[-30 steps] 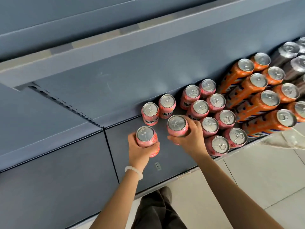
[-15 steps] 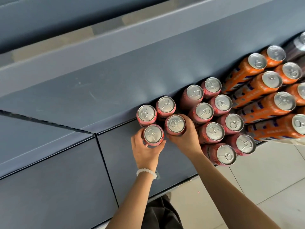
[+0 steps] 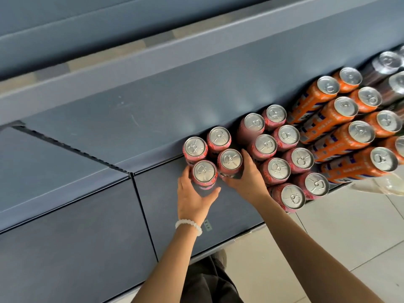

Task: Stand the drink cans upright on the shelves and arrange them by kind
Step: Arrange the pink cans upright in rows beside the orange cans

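Both forearms reach up from six o'clock over the grey-blue shelf (image 3: 91,206), the left wrist wearing a white bead bracelet (image 3: 189,225). At three o'clock tall orange cans (image 3: 341,138) stand in rows, with silver-topped dark cans (image 3: 389,62) beyond them at two o'clock. Left of the orange ones, pink cans (image 3: 277,169) stand upright in a tight block, silver lids up. The left hand (image 3: 194,200) cups the front pink can (image 3: 204,173) from below, thumb and fingers curled round its sides. The right hand (image 3: 247,178) wraps the neighbouring pink can (image 3: 230,161) at its one o'clock, fingers round its far side. Two more pink cans (image 3: 206,143) stand just behind, touching.
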